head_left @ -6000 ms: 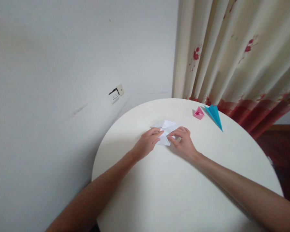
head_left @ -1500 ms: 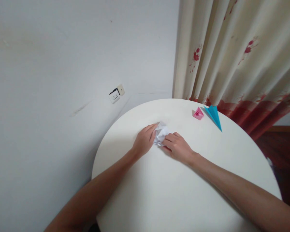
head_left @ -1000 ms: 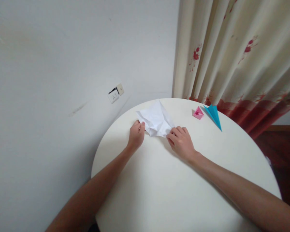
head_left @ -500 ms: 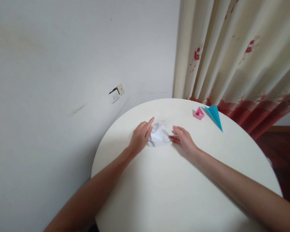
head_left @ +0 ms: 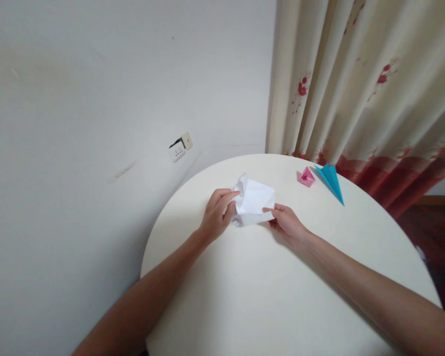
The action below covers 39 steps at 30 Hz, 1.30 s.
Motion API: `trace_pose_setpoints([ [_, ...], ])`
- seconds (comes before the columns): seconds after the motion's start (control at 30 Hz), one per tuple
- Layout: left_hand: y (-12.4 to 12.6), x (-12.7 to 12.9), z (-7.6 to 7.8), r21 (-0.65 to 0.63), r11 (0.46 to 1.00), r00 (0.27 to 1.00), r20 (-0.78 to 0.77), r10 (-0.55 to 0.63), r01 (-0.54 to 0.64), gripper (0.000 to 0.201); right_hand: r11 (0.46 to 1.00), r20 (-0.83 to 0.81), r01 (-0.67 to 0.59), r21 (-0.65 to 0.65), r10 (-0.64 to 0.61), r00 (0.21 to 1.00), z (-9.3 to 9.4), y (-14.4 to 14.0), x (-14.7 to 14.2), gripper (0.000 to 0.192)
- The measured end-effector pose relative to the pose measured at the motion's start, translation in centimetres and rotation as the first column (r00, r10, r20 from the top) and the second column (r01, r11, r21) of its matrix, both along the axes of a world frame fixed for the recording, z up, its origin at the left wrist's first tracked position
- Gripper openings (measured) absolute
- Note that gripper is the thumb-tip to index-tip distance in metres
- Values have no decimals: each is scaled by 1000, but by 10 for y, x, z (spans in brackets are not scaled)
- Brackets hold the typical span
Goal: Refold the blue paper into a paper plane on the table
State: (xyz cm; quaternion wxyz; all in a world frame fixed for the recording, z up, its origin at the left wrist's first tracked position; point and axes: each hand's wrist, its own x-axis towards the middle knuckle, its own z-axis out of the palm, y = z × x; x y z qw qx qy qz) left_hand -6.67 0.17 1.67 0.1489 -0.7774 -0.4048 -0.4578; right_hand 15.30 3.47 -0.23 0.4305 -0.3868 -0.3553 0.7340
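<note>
Both hands reached over the desk (head_left: 267, 296), left hand (head_left: 215, 220) and right hand (head_left: 287, 226) pinching the white paper (head_left: 254, 200) by its sides; half a second back their fingers were released and the paper lay crumpled.

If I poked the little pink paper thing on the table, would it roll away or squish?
The pink paper thing looks folded into a pointed shape with flat sides, so it would probably slide or tip, not roll. Being thin paper, it likely squishes easily.

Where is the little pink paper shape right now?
The pink paper shape lies on the round table near its far edge, right of the white paper, just left of the blue paper plane.
</note>
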Motion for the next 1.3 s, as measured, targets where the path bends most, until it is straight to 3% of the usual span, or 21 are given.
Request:
trace_pose_setpoints([
  [0.13,4,2,-5,-32,999,1000,2,-31,31,39,996,-15,57,64,-57,998,-5,2,2,20],
  [0.3,10,5,-15,-88,992,964,258,-69,94,52,993,-56,67,101,-62,997,-14,4,1,33],
  [0.4,10,5,-17,-150,985,954,298,-37,85,55,987,-34,112,118,-108,994,-18,6,0,32],
  [0.6,9,3,-15,-112,992,945,315,85,-51,52,966,5,207,156,-211,978,-16,7,-1,24],
  [0.97,11,5,-13,-197,978,840,540,49,69,57,928,-45,339,155,-336,941,-17,9,0,28],
  [1.13,5,10,-9,-128,992,909,413,61,-9,49,956,-71,263,134,-255,964,-18,5,-3,32],
  [1.3,2,11,-8,-75,994,943,330,-47,76,43,976,-46,186,114,-182,982,-16,0,-5,31],
])
